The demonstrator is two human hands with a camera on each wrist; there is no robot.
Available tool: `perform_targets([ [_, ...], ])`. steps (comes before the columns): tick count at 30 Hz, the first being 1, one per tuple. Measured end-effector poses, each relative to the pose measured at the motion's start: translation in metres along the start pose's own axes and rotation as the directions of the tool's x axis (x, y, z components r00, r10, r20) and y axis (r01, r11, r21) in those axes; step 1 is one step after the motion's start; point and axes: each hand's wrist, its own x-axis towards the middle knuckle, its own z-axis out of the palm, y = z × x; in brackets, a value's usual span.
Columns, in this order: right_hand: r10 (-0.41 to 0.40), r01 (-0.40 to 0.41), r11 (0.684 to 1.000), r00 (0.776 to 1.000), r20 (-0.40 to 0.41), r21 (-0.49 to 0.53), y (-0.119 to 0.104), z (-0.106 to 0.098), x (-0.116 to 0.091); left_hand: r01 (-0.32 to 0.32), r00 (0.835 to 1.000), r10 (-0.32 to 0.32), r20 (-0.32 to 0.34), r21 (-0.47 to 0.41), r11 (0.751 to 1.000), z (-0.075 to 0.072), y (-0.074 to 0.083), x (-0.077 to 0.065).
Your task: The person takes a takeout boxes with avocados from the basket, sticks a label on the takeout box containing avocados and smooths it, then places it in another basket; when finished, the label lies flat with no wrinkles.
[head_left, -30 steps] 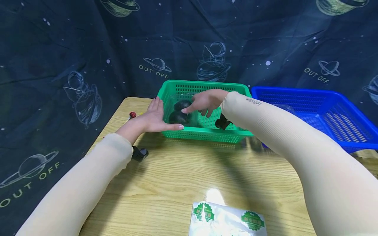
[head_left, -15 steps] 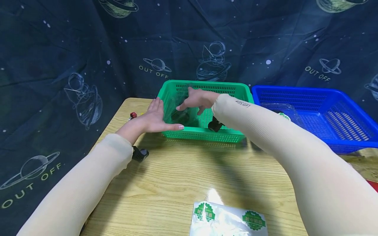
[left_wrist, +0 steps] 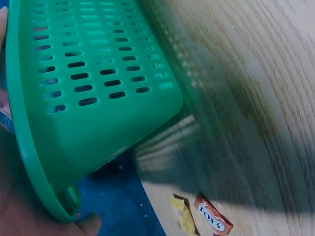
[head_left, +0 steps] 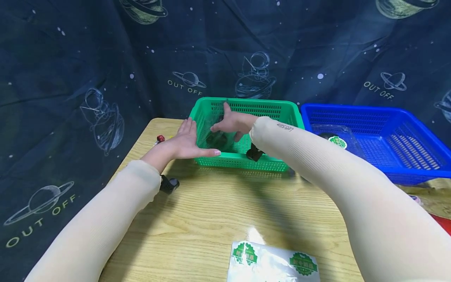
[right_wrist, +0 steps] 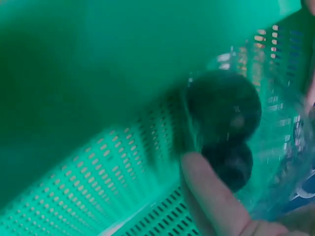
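A green basket [head_left: 253, 157] stands at the back of the table. My left hand [head_left: 186, 144] lies against its left front corner with fingers straight and thumb along the front rim. Inside the basket, my right hand [head_left: 233, 122] reaches over clear plastic wrapping [right_wrist: 278, 142] around dark round fruits [right_wrist: 224, 108], perhaps avocados. Its thumb and index finger are extended. In the right wrist view, a straight finger [right_wrist: 211, 189] lies against the wrapped fruits. Its remaining fingers are partly hidden.
To the right is a blue basket [head_left: 415, 171] containing a clear package with a green label [head_left: 337, 141]. A silvery sheet with green stickers [head_left: 273, 262] lies at the near edge. Small wrapped candies [left_wrist: 212, 215] are left of the green basket. A dark cloth hangs behind.
My right hand has shifted slightly left over the wrapped fruits, and the wrapping looks tilted. More of the labelled package in the blue basket shows. My left hand stays in place.
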Motion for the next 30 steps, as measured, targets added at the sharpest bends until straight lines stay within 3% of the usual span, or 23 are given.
perform_targets([
  [9,0.01,-0.004,0.979,1.0,-0.029,0.202,0.015,-0.025,-0.023,-0.024,1.0,0.024,0.004,0.008,1.0,-0.001,0.009,0.006],
  [14,-0.063,0.082,0.942,0.996,-0.069,0.325,0.025,-0.044,-0.064,-0.018,1.0,0.018,-0.002,0.0,1.0,0.0,0.007,0.004],
  [17,-0.156,0.181,0.89,0.983,-0.095,0.417,0.04,-0.049,-0.101,-0.016,1.0,0.016,-0.001,-0.007,1.0,0.001,0.005,0.001],
  [21,-0.334,0.339,0.793,0.937,-0.105,0.506,0.077,-0.047,-0.155,-0.027,1.0,0.027,-0.005,-0.009,1.0,0.001,0.005,-0.002],
  [25,-0.533,0.435,0.694,0.846,0.003,0.573,0.13,-0.039,-0.198,-0.034,0.999,0.034,-0.009,-0.008,0.999,0.002,0.005,-0.004],
  [28,-0.609,0.417,0.661,0.784,0.121,0.624,0.169,-0.03,-0.219,-0.034,0.999,0.034,-0.001,-0.016,0.999,0.001,0.007,-0.004],
  [30,-0.617,0.38,0.667,0.764,0.188,0.641,0.191,-0.022,-0.227,-0.033,0.999,0.033,0.006,-0.031,0.999,0.0,0.009,-0.004],
])
